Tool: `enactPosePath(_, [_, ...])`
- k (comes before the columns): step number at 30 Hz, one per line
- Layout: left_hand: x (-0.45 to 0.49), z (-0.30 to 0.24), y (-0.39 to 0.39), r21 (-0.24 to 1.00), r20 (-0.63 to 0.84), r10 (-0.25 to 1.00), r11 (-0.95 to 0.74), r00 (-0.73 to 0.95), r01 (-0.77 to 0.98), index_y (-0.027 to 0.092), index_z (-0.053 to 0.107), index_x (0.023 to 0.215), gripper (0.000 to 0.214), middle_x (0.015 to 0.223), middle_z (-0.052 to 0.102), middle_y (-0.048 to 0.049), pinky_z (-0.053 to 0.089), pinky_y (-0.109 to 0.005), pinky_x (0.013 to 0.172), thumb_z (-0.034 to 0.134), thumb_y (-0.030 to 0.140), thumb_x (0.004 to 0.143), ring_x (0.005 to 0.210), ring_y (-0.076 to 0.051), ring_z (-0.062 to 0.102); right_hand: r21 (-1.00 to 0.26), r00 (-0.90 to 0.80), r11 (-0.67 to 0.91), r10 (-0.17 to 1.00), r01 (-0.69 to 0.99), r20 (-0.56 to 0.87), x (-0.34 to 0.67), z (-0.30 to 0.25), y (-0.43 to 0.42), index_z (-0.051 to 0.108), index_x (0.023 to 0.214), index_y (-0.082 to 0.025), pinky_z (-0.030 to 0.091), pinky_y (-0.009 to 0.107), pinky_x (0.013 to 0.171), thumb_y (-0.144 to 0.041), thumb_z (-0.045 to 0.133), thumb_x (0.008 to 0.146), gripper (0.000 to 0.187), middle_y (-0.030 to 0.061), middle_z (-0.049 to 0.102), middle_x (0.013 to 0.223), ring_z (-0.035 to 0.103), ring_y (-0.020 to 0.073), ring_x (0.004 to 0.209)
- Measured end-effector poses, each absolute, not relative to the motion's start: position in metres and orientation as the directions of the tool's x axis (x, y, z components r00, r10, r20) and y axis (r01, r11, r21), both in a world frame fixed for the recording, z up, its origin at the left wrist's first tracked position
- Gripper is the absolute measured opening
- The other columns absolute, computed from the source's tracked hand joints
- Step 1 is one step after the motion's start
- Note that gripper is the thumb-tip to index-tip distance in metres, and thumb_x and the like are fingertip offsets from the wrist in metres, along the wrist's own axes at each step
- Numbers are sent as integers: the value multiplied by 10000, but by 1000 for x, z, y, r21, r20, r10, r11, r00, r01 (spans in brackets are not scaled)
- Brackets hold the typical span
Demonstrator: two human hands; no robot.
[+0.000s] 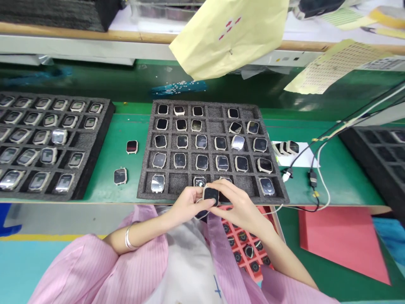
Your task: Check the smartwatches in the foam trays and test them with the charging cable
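Close to the front edge of the green bench, both my hands hold one strapless smartwatch (211, 194) with a dark screen. My left hand (189, 203) grips it from the left, thumb over the lower part of its face. My right hand (238, 200) pinches its upper and right edges. Just below it, another dark rounded piece (201, 215) with a pale rim shows near my left fingers; how it is held is hidden. Behind my hands lies a dark grey foam tray (215, 126) with smartwatches in most of its pockets. One watch (200, 182) in the front row has a lit screen.
Two loose watches (132, 147) lie left of the tray, near a second filled foam tray (109, 120). At right are several watches (292, 147) on white paper, cables (313, 178) and another foam tray (368, 147). A red divided tray (251, 264) sits below the bench edge.
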State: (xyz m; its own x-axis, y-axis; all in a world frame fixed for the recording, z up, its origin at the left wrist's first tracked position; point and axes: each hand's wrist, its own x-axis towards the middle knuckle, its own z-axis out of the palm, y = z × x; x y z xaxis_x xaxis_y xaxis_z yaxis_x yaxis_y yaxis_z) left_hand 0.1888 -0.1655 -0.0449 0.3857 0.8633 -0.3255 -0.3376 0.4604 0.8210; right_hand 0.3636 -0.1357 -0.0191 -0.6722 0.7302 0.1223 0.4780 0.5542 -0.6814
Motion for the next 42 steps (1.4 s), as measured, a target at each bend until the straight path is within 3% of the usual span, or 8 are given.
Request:
enactPosePath(13, [190,-50,-171,827,-321,843,472,432,-305,99,656,869,346,758,622,-35,410,-247,663,721,419,756,694,-133,549,-732,-628,539,753,416,197,367,-28,-142,558,1206,-212,547,396,810,-342,657,866,377,95,621,1052,616,251,955])
enactPosePath(16, [190,-49,-170,822,-332,841,480,428,-306,98,638,838,338,709,586,-12,368,-206,564,731,411,748,601,-86,483,-734,-625,534,756,420,192,368,-28,-143,549,1227,-211,541,402,809,-337,652,874,389,101,613,1065,610,254,957])
enactPosePath(22, [185,-43,-166,782,-411,777,569,477,-254,102,602,738,393,511,413,71,136,-204,365,714,478,740,371,-18,225,-829,-638,441,758,343,139,370,-27,-142,519,1289,-210,536,367,797,-370,686,854,492,87,577,1060,600,230,934])
enactPosePath(34, [179,-45,-164,774,-361,778,558,515,-299,113,579,672,330,462,322,95,111,-195,347,715,401,760,354,-17,203,-896,-650,376,746,236,142,372,-32,-136,557,1279,-213,496,378,811,-353,696,854,468,72,558,1015,562,218,915])
enactPosePath(38, [178,-44,-163,779,-323,768,547,553,-306,85,662,779,286,518,442,56,125,-194,347,715,366,761,366,-13,215,-942,-674,309,725,129,145,377,-36,-132,583,1271,-223,510,397,810,-347,564,947,347,91,559,1038,567,219,934])
enactPosePath(42, [176,-45,-162,797,-285,749,532,599,-286,76,712,886,338,612,589,-14,142,-198,349,696,394,771,366,-12,235,-963,-686,263,712,58,153,379,-39,-129,624,1228,-236,495,425,879,-306,586,941,298,105,564,1117,569,227,1004])
